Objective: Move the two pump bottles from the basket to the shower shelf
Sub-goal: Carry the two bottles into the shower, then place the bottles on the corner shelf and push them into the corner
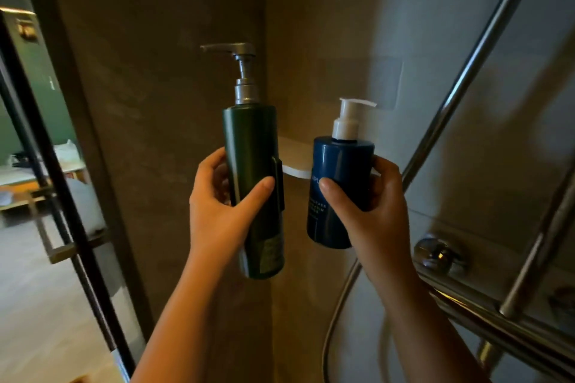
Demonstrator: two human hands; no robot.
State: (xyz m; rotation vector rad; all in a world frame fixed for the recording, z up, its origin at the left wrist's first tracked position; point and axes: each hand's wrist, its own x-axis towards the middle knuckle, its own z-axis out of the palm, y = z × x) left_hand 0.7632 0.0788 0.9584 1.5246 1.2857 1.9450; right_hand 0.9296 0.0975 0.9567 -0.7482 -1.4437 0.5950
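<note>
My left hand [217,208] grips a tall dark green pump bottle [253,158] with a silver pump, held upright in the air. A shorter dark blue pump bottle [337,177] with a white pump is wrapped in my right hand [370,214], also upright. Both bottles hover in front of a small white corner shower shelf [295,158], which shows between them at about mid-bottle height. Most of the shelf is hidden behind the bottles. The basket is not in view.
Tiled shower walls meet in the corner behind the shelf. A chrome shower rail [466,78], mixer fitting [441,253] and hose [339,305] stand at the right. A black-framed glass door [62,183] is at the left, with a room beyond it.
</note>
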